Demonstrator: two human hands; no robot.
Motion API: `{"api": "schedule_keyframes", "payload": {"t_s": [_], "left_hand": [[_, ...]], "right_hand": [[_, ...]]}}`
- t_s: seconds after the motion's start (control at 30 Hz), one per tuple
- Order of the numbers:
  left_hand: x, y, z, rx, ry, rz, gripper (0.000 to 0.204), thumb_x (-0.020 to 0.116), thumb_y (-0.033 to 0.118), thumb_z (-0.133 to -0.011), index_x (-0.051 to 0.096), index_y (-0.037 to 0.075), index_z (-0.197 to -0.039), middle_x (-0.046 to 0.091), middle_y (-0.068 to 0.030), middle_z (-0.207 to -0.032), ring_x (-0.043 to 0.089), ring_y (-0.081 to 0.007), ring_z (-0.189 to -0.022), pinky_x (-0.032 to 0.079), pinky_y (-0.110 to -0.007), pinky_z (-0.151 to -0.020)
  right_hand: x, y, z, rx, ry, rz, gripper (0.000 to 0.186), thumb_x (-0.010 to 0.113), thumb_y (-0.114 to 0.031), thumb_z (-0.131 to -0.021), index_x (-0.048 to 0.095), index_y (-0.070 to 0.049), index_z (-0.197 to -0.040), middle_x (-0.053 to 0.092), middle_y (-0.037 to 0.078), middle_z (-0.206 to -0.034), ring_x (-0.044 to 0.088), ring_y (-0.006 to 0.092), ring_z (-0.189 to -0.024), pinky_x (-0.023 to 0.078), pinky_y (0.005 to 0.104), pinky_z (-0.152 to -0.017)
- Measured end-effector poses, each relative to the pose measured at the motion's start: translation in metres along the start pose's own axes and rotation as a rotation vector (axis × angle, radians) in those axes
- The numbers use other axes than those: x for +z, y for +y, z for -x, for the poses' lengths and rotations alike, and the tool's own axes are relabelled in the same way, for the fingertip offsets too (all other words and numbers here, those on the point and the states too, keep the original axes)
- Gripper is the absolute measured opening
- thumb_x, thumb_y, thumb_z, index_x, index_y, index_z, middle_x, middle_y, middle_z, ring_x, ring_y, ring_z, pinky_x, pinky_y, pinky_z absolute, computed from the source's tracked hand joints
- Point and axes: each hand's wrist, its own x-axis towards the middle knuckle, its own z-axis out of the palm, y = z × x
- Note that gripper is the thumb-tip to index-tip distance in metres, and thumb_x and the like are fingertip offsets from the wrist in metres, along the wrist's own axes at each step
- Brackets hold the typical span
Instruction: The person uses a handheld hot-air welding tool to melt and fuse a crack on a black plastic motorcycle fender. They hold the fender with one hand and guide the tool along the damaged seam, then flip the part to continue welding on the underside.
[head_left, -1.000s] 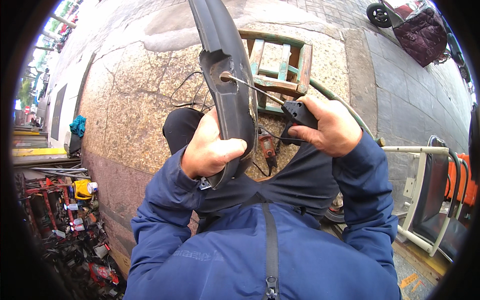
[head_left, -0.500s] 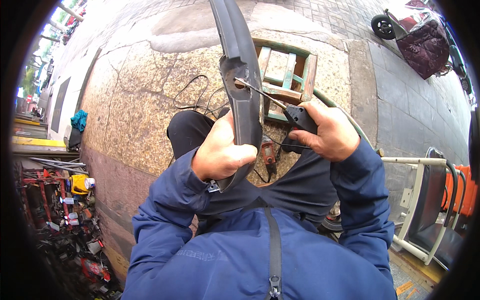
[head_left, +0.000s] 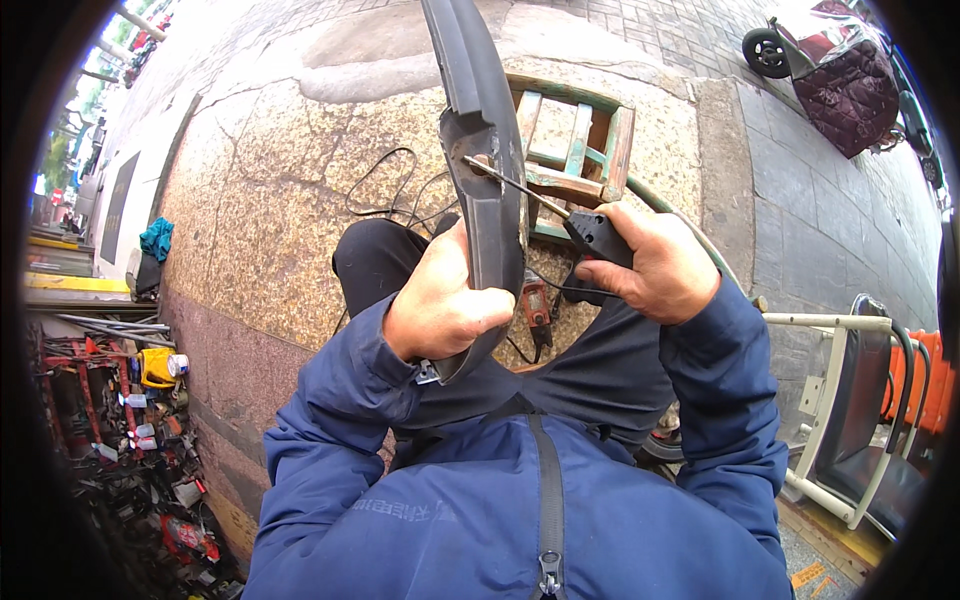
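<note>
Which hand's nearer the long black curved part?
Left. The left hand grips the black curved part near its lower end. The right hand is apart from it, off to its right, holding a black-handled tool whose rod reaches over to it.

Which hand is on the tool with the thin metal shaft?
The right hand: it grips that black tool, while the left hand holds the curved black part.

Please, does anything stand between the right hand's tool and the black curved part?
Nothing visible does: the metal shaft of the tool in the right hand reaches over the black curved part. A thin black cord passes lower in view.
</note>
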Motion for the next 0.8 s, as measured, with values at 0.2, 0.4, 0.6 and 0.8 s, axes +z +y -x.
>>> {"api": "schedule_keyframes", "payload": {"t_s": [0.2,0.4,0.6,0.8], "left_hand": [[-0.001,-0.001,0.000,0.009,0.007,-0.034,0.071,0.050,-0.003,-0.069,0.046,-0.003,-0.140,0.060,-0.0109,-0.130,0.057,-0.0193,-0.121,0.044,-0.034,-0.107],[-0.004,-0.006,0.001,-0.021,0.034,-0.076,0.070,0.051,-0.004,-0.070,0.046,-0.003,-0.140,0.060,-0.0106,-0.129,0.057,-0.0194,-0.120,0.044,-0.034,-0.105],[-0.005,-0.005,-0.012,0.033,0.039,-0.121,0.070,0.050,-0.008,-0.069,0.046,-0.002,-0.138,0.060,-0.0132,-0.131,0.058,-0.0209,-0.123,0.045,-0.035,-0.105],[0.003,-0.010,-0.032,0.147,0.041,-0.093,0.068,0.047,-0.014,-0.067,0.050,-0.003,-0.133,0.062,-0.0143,-0.131,0.060,-0.0231,-0.123,0.047,-0.035,-0.106]], "right_hand": [[-0.001,0.002,-0.002,0.028,-0.002,0.016,0.043,0.083,-0.018,-0.081,0.062,0.000,-0.114,0.066,0.024,-0.083,0.066,0.0435,-0.075,0.054,0.0418,-0.068],[-0.001,0.004,0.002,0.029,-0.009,0.055,0.044,0.084,-0.016,-0.080,0.063,0.001,-0.115,0.068,0.022,-0.087,0.068,0.0360,-0.076,0.054,0.0385,-0.072],[-0.002,0.000,0.012,0.231,0.186,-0.450,0.044,0.085,-0.020,-0.084,0.062,0.001,-0.115,0.067,0.007,-0.085,0.060,0.0124,-0.075,0.052,0.0303,-0.073],[0.015,-0.001,0.011,0.359,0.208,-0.912,0.043,0.082,-0.013,-0.086,0.058,0.000,-0.120,0.063,0.001,-0.096,0.056,0.0072,-0.077,0.050,0.0248,-0.072]]}}
